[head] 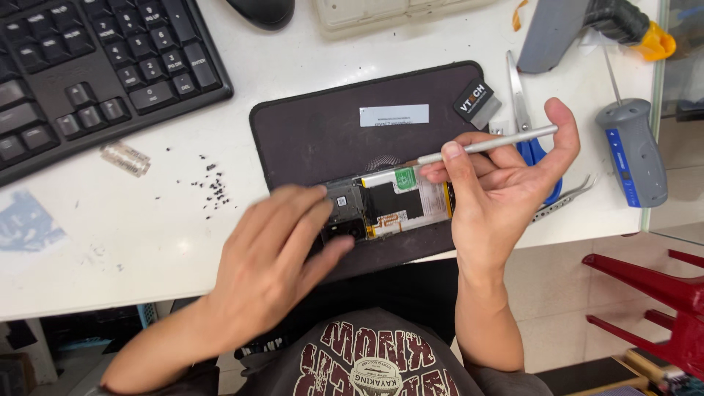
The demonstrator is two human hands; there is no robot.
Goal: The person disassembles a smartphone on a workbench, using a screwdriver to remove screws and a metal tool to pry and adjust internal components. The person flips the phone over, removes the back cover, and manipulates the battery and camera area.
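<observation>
Sideways on the mat lies the opened phone [385, 202], left hand [275, 253] steadying it, right hand [499, 183] pinching a metal tool [488, 145].

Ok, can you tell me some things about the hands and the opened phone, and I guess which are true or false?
1. The right hand holds a thin silver tool. True.
2. The opened phone lies on a dark mat. True.
3. The left hand holds the blue-handled scissors. False: the scissors lie on the white table, behind the right hand, and the left hand rests at the phone's left end.
4. The black keyboard sits on the mat. False: it sits on the table, left of the mat.
5. Small black specks lie on the table left of the mat. True.
</observation>
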